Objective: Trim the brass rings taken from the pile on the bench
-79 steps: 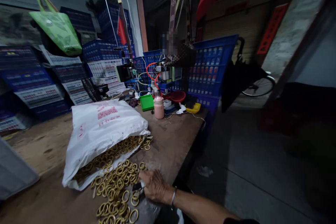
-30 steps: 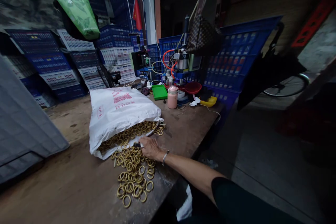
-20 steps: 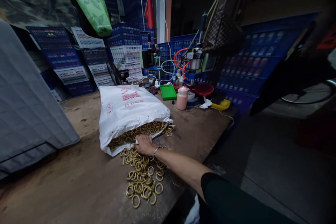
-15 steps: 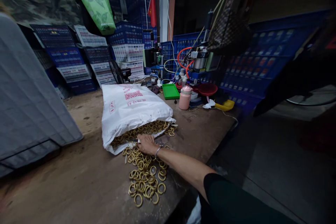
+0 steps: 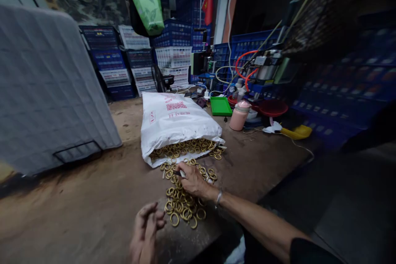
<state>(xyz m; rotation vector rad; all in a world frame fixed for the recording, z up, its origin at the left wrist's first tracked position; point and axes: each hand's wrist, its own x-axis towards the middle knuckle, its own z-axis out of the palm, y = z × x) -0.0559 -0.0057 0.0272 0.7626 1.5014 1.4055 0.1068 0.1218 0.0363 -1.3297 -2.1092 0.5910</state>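
Observation:
Brass-coloured rings (image 5: 177,206) lie in a loose heap on the brown tabletop (image 5: 93,210). Behind them a white woven sack (image 5: 182,119) with red print lies on its side, its mouth toward me and full of more rings. My right hand (image 5: 193,179), a bracelet at its wrist, is over the heap, closed on a small thin tool (image 5: 180,173) with a dark end and a pale part; its kind is unclear. To the left of the rings is my left hand (image 5: 147,231), slightly blurred, with curled fingers and the thumb against them. Whatever it may hold is hidden.
A grey padded panel (image 5: 55,90) stands at the left. Beyond the sack are a green tray (image 5: 220,106), a pink bottle (image 5: 240,116), a red dish (image 5: 272,107), a yellow scoop (image 5: 297,132) and a machine with orange tubing (image 5: 264,66). Stacked crates (image 5: 108,57) line the back.
My right hand has drawn back from the sack's mouth to above the loose rings, still with the tool. My left hand has come into view at the bottom. The view has swung left.

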